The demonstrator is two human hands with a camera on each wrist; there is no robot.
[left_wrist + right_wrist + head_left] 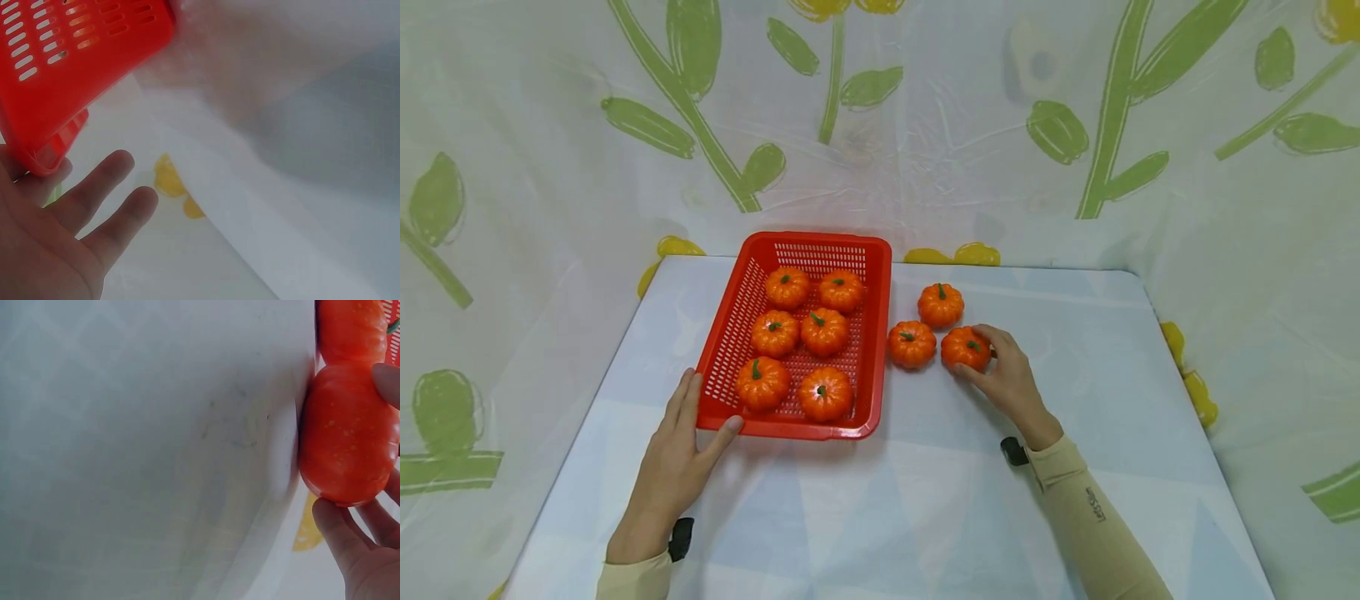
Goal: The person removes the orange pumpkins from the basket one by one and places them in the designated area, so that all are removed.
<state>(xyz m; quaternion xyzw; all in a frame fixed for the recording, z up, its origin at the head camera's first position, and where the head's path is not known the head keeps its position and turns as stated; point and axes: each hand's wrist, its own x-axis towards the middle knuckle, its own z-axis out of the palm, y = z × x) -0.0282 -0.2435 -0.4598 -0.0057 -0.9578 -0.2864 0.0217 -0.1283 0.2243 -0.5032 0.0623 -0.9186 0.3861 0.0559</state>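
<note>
The left hand [675, 458] lies at the near left corner of a red plastic basket [883, 350], its thumb at the front rim and its fingers along the left side. In the left wrist view, two fingers [119, 225] stretch out straight, apart from the red rim. On the table right of the basket, my right hand [1009, 375] grips a small orange toy pumpkin [964, 350] between thumb and fingers. The right wrist view has this pumpkin [347, 434] large, with fingertips on opposite sides of it. Two more pumpkins, one nearer the basket [912, 345] and one farther back [941, 305], sit close by.
Several more orange pumpkins [825, 332] sit inside the basket in rough rows. The table [925, 517] has a pale blue and white patterned cover. Behind and beside it hang white sheets [955, 183] printed with green leaves and yellow flowers.
</note>
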